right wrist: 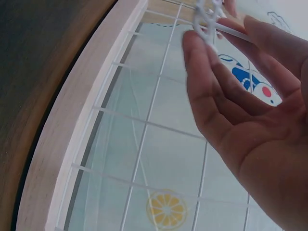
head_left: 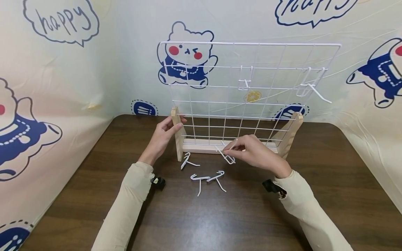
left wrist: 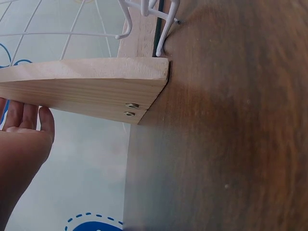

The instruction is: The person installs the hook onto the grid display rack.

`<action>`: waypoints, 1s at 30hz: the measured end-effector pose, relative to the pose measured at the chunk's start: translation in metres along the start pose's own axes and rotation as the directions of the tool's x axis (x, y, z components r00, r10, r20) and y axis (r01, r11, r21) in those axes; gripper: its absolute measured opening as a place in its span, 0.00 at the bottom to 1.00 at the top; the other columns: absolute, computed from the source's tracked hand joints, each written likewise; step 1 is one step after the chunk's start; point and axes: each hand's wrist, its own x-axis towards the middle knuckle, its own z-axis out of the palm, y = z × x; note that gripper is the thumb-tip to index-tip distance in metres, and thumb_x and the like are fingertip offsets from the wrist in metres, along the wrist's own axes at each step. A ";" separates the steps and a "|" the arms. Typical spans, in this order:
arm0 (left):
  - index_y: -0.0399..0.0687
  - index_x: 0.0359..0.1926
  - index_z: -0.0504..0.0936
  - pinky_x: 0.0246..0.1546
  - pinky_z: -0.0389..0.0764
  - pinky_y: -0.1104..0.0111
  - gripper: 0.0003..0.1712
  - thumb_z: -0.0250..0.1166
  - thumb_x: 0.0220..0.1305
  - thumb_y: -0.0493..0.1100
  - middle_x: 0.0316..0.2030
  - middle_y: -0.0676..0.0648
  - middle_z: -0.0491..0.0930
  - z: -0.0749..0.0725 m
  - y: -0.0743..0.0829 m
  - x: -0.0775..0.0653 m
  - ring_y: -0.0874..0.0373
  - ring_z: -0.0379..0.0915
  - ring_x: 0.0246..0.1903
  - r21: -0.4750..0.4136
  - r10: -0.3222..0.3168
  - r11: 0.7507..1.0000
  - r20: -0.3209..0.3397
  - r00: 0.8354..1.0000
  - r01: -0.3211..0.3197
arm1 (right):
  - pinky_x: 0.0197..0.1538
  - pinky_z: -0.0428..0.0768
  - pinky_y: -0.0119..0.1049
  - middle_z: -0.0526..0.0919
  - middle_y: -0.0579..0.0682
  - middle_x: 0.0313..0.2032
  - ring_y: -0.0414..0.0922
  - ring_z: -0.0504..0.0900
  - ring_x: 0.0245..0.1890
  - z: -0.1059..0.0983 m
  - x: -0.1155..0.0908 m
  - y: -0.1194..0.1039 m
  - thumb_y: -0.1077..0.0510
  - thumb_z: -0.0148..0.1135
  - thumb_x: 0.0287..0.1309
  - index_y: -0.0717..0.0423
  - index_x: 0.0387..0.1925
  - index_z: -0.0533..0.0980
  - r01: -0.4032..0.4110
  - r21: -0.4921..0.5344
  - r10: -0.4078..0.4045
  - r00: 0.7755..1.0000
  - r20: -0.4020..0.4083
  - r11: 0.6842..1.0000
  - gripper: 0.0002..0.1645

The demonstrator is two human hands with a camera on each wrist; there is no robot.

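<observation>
Held hook (right wrist: 210, 23) blurred in right-wrist view, top seemingly cut off.

Brown wood-grain table (head_left: 220, 223); behind, pale backdrop (head_left: 125, 69) with cartoon bears (head_left: 22, 130), "happy" bubbles (head_left: 62, 33)

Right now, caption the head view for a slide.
Left hand grips wooden support; right hand pinches white hook by wire grid.

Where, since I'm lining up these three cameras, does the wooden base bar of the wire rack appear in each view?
Head: just below centre, running crosswise: wooden base bar.
Left wrist: top, slightly left of centre, only a short stretch.
Right wrist: left side, slanting from top to bottom left.
Shared landmark: the white wire grid, visible in all three.
</observation>
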 end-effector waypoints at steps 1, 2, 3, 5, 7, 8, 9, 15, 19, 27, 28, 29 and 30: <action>0.46 0.64 0.75 0.64 0.64 0.50 0.22 0.60 0.73 0.47 0.58 0.38 0.75 0.000 -0.001 0.000 0.40 0.64 0.62 -0.002 0.001 1.000 0.001 1.000 -0.001 | 0.39 0.80 0.33 0.88 0.39 0.38 0.35 0.82 0.35 0.000 0.000 -0.001 0.57 0.67 0.63 0.49 0.38 0.89 0.015 0.003 -0.015 1.000 -0.025 1.000 0.06; 0.48 0.63 0.75 0.64 0.64 0.49 0.21 0.60 0.73 0.47 0.58 0.37 0.75 0.000 -0.001 0.000 0.41 0.65 0.62 -0.003 0.002 1.000 0.001 1.000 -0.002 | 0.38 0.79 0.32 0.88 0.39 0.37 0.35 0.81 0.34 0.001 0.000 -0.002 0.57 0.68 0.63 0.49 0.37 0.89 0.033 0.007 -0.033 0.998 -0.050 0.999 0.05; 0.50 0.63 0.76 0.64 0.64 0.49 0.20 0.60 0.73 0.47 0.58 0.37 0.75 0.000 -0.001 0.000 0.43 0.66 0.61 -0.002 0.002 1.000 0.001 1.000 -0.002 | 0.38 0.79 0.32 0.88 0.39 0.37 0.35 0.81 0.33 0.002 0.000 -0.002 0.58 0.68 0.62 0.49 0.37 0.89 0.053 0.010 -0.053 0.996 -0.075 0.999 0.05; 0.50 0.62 0.76 0.64 0.64 0.49 0.20 0.60 0.73 0.47 0.58 0.37 0.75 0.000 -0.002 0.000 0.47 0.67 0.60 -0.002 0.001 1.000 0.001 1.000 -0.001 | 0.37 0.78 0.31 0.88 0.38 0.36 0.35 0.80 0.33 0.003 0.000 -0.004 0.59 0.69 0.61 0.48 0.36 0.88 0.091 0.009 -0.089 0.988 -0.129 0.996 0.04; 0.50 0.63 0.76 0.64 0.64 0.49 0.20 0.60 0.73 0.47 0.58 0.37 0.75 0.001 -0.002 0.000 0.49 0.68 0.59 0.003 -0.002 1.000 0.000 1.000 0.002 | 0.36 0.77 0.30 0.87 0.38 0.35 0.35 0.79 0.32 0.004 0.000 -0.006 0.59 0.70 0.60 0.47 0.35 0.88 0.120 0.001 -0.118 0.977 -0.178 0.993 0.04; 0.50 0.63 0.76 0.64 0.64 0.49 0.20 0.60 0.73 0.47 0.58 0.36 0.75 0.001 -0.003 -0.001 0.48 0.68 0.60 0.004 -0.003 1.000 0.001 1.000 0.003 | 0.35 0.76 0.30 0.86 0.38 0.34 0.35 0.79 0.31 0.005 0.000 -0.007 0.59 0.70 0.60 0.47 0.35 0.88 0.132 -0.003 -0.130 0.970 -0.204 0.991 0.03; 0.48 0.63 0.75 0.64 0.64 0.49 0.21 0.60 0.73 0.47 0.59 0.36 0.74 0.001 -0.003 -0.001 0.47 0.67 0.60 0.005 -0.003 1.000 0.004 1.000 0.003 | 0.34 0.75 0.30 0.85 0.38 0.33 0.35 0.78 0.30 0.005 0.000 -0.008 0.59 0.70 0.59 0.48 0.35 0.87 0.140 -0.007 -0.138 0.964 -0.227 0.990 0.03; 0.42 0.65 0.72 0.64 0.63 0.49 0.25 0.60 0.73 0.48 0.59 0.34 0.73 0.001 -0.004 -0.001 0.39 0.64 0.62 0.010 -0.003 1.000 0.015 1.000 0.003 | 0.34 0.72 0.30 0.83 0.40 0.31 0.38 0.75 0.29 0.012 0.001 -0.015 0.63 0.72 0.56 0.52 0.33 0.85 0.202 -0.003 -0.191 0.919 -0.345 0.979 0.04; 0.44 0.64 0.74 0.64 0.64 0.50 0.23 0.60 0.73 0.47 0.58 0.36 0.74 0.001 -0.004 -0.002 0.44 0.66 0.62 0.005 -0.014 1.000 0.009 1.000 0.014 | 0.34 0.73 0.31 0.84 0.42 0.32 0.38 0.75 0.30 0.017 0.004 -0.021 0.65 0.71 0.56 0.52 0.31 0.85 0.246 0.001 -0.225 0.890 -0.396 0.969 0.05; 0.50 0.63 0.76 0.66 0.62 0.48 0.21 0.61 0.72 0.48 0.58 0.38 0.75 -0.002 -0.002 0.003 0.44 0.66 0.63 -0.001 -0.008 1.000 0.011 1.000 0.008 | 0.34 0.75 0.32 0.84 0.47 0.33 0.39 0.77 0.31 0.023 0.016 -0.030 0.66 0.73 0.54 0.55 0.30 0.85 0.329 -0.019 -0.293 0.810 -0.508 0.944 0.04; 0.51 0.63 0.76 0.66 0.62 0.48 0.21 0.61 0.72 0.48 0.58 0.38 0.75 -0.002 -0.002 0.003 0.44 0.66 0.62 -0.002 -0.013 1.000 0.010 1.000 0.013 | 0.34 0.74 0.32 0.84 0.47 0.33 0.40 0.77 0.30 0.024 0.018 -0.032 0.66 0.73 0.54 0.55 0.30 0.85 0.339 -0.019 -0.299 0.800 -0.519 0.941 0.04; 0.51 0.63 0.76 0.66 0.62 0.48 0.21 0.61 0.72 0.48 0.58 0.39 0.75 -0.002 -0.002 0.002 0.45 0.66 0.63 -0.002 -0.016 1.000 0.011 1.000 0.016 | 0.33 0.74 0.32 0.84 0.48 0.33 0.40 0.77 0.30 0.024 0.019 -0.033 0.66 0.73 0.53 0.56 0.30 0.85 0.346 -0.024 -0.305 0.790 -0.531 0.938 0.04; 0.51 0.63 0.76 0.66 0.62 0.48 0.21 0.61 0.73 0.48 0.58 0.39 0.75 -0.002 -0.002 0.002 0.45 0.66 0.63 -0.002 -0.018 1.000 0.013 1.000 0.018 | 0.33 0.74 0.33 0.84 0.49 0.33 0.40 0.77 0.30 0.025 0.021 -0.035 0.66 0.73 0.53 0.56 0.30 0.85 0.351 -0.026 -0.309 0.781 -0.543 0.936 0.04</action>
